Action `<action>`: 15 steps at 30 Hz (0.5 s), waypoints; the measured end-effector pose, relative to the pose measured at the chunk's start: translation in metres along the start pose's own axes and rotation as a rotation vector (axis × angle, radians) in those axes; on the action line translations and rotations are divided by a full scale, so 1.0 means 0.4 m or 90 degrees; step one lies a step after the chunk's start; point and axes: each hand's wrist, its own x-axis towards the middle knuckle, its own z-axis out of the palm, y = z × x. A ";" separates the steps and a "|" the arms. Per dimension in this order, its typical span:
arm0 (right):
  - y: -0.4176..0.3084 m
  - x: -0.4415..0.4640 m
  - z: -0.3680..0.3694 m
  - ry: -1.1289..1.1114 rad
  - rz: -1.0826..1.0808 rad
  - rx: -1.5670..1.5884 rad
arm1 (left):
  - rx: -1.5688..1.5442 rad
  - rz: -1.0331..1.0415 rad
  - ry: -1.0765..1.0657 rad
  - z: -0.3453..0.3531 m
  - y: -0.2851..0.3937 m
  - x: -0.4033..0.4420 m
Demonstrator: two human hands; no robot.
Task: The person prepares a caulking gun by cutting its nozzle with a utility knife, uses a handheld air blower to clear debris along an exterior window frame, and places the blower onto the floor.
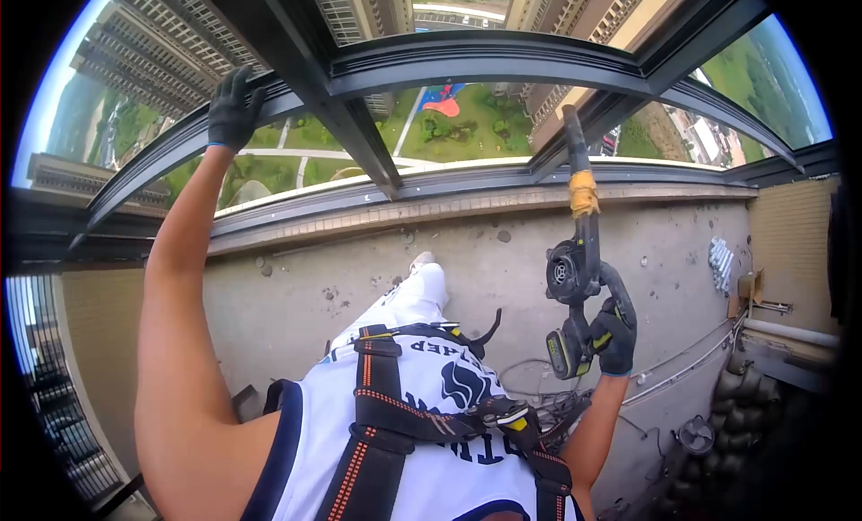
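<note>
My left hand (235, 110), in a dark glove, is raised against the dark metal window frame (485, 72) at the upper left. Its fingers point upward and the thumb stands apart; the palm side is hidden. On the right, my gloved right hand (615, 337) is wrapped round the handle of a cordless blower (567, 270). A battery pack sits at the blower's lower end. Yellowish tape (584, 192) binds its long nozzle, which points up toward the frame and overlaps a post.
Beyond the frame are tall buildings (166, 50) and green grounds far below. A low sill (485, 194) runs along the concrete floor (485, 252). Cables (539, 377), a small fan (696, 435), a white bundle (720, 264) and a pipe (790, 332) lie right. I wear harness straps (377, 404).
</note>
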 end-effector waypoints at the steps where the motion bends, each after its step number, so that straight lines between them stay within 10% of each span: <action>1: 0.057 0.019 -0.014 0.026 0.036 0.028 | 0.045 -0.027 0.099 0.014 0.020 -0.017; 15: 0.653 0.576 -0.161 0.131 0.330 0.106 | -0.324 0.146 0.071 0.065 0.882 0.309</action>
